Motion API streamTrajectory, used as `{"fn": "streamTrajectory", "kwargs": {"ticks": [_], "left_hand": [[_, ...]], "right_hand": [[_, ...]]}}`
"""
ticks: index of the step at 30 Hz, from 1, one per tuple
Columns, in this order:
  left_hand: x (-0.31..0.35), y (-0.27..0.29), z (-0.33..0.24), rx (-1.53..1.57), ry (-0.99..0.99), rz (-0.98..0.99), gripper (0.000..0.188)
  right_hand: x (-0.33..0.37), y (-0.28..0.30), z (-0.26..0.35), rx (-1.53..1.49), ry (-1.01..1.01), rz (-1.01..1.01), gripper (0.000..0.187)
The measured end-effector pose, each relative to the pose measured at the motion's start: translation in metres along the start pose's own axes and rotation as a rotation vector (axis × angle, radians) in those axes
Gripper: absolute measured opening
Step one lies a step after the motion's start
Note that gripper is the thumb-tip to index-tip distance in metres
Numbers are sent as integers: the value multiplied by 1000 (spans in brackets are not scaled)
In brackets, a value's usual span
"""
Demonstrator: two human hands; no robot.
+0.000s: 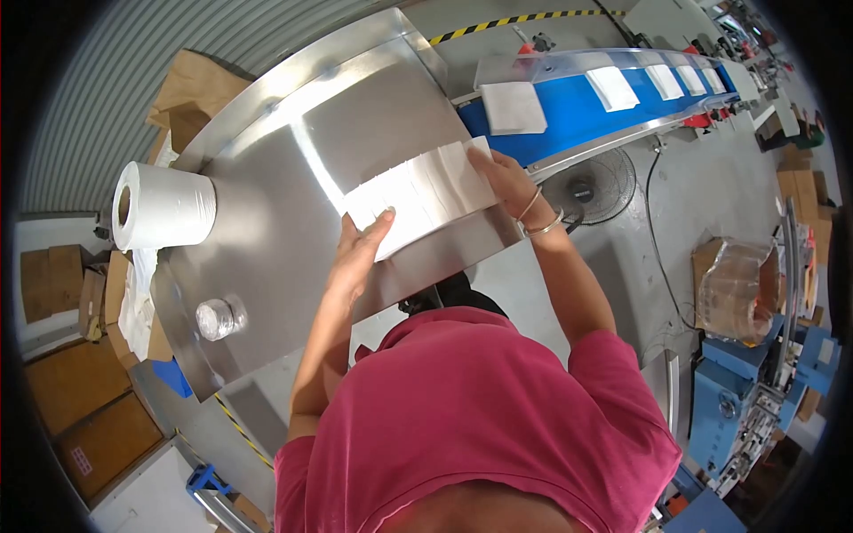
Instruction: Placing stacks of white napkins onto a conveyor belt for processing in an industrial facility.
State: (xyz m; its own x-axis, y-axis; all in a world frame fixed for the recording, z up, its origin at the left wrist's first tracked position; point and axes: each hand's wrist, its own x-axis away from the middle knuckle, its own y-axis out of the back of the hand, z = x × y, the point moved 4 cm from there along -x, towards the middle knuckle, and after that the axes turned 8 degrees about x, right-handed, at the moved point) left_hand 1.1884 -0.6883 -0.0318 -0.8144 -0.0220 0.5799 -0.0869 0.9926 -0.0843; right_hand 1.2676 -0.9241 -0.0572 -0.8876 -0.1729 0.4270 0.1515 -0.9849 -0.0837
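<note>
The largest thing before you is one metal bench [258, 275], shiny, with a raised edge at its far side. Next in size is one conveyor with a blue belt [569, 103], which starts at the far right corner of the bench and goes away to the right.

Then comes the one white stack [426, 197] of folded pieces, at the near right part of the bench, between your two hands. Its long axis goes from the near left to the far right, so its far right end points toward the belt, and your right grip [510, 185] is the nearer one to the belt. This grip is closed around that right end. Your left grip [357, 252] is bent about the left end, with the thumb against the stack and the other fingers partly hidden. I cannot tell if the stack rests on the metal or is lifted a little.

At the far left stands one white roll [173, 206], lying on its side. On the belt I count five white packs [514, 109], apart in a row. Smallest is one clear lump [216, 319], near left on the bench.
</note>
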Motion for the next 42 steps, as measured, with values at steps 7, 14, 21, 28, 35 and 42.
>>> {"fn": "streamTrajectory", "kwargs": {"ticks": [7, 14, 21, 28, 35, 42], "left_hand": [[1, -1, 3, 0, -29, 19, 117], [0, -11, -5, -5, -3, 30, 116], [-5, -18, -7, 20, -27, 55, 110], [-1, -15, -4, 7, 3, 32, 108], [0, -22, -11, 1, 10, 31, 108], [-8, -30, -6, 31, 12, 34, 104]], "right_hand": [[-1, 14, 6, 332, 4, -7, 38], [-16, 20, -22, -370, -211, 57, 46], [5, -12, 11, 47, -11, 73, 45], [-3, 3, -4, 552, 93, 50, 40], [-23, 37, -21, -587, -151, -233, 43], [18, -16, 26, 174, 93, 89, 41]]}}
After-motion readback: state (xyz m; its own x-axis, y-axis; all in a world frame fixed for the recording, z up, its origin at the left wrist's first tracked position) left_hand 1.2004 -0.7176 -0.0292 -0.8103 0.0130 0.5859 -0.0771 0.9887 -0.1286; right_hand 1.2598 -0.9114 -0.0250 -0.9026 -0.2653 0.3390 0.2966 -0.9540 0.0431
